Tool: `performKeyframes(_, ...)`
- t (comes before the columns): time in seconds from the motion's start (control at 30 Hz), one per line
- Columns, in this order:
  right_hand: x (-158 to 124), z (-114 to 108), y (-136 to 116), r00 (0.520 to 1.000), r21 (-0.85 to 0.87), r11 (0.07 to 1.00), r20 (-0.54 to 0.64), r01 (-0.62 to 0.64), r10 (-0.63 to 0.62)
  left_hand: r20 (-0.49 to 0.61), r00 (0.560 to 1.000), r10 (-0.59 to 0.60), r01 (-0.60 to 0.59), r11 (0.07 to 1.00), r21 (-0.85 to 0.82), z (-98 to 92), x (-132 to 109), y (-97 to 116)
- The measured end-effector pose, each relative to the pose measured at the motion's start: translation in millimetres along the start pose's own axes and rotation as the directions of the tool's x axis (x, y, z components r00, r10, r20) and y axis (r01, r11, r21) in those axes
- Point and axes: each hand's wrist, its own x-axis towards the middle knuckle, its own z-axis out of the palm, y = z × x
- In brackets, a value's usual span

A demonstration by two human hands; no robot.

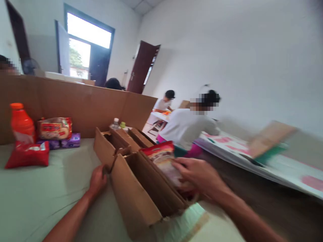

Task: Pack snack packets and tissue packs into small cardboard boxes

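Note:
An open cardboard box point(136, 198) stands on the pale green table point(37, 195) in front of me. My left hand point(98, 179) grips the box's left flap, fingers curled over its edge. My right hand point(199, 176) holds a red and white snack packet point(164, 159) over the open box. On the far left of the table sit an orange drink bottle point(21, 124), a red packet point(27, 154), a bag of bread or cakes point(55, 128) and purple packs point(70, 140).
A cardboard partition point(83, 106) runs along the back of the table. Two small bottles point(116, 123) stand behind the box. Other people sit at tables to the right, one in a white top point(186, 127). Printed flat sheets point(252, 151) lie at right.

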Motion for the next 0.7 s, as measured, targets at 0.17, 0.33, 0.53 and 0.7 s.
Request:
performKeyframes(0.17, 0, -47, -20, 0.864, 0.090, 0.976, -0.486, 0.197, -0.130, -0.021, 0.999, -0.044, 0.046, 0.997, 0.070, -16.9, -14, -1)
performKeyframes(0.33, 23, -43, -140, 0.747, 0.187, 0.767, -0.451, 0.614, -0.488, -0.067, 0.992, -0.103, 0.111, 0.984, 0.140, -63.6, -40, -35)
performKeyframes(0.53, 73, 30, -317, 0.675, 0.087, 0.672, -0.016, 0.736, -0.737, -0.082, 0.988, -0.134, 0.146, 0.975, 0.168, -89.1, -60, -72)
performKeyframes(0.7, 108, 43, -353, 0.746, 0.114, 0.738, -0.052, 0.665, -0.664, -0.097, 0.991, -0.091, 0.103, 0.987, 0.124, -84.6, -53, -81)
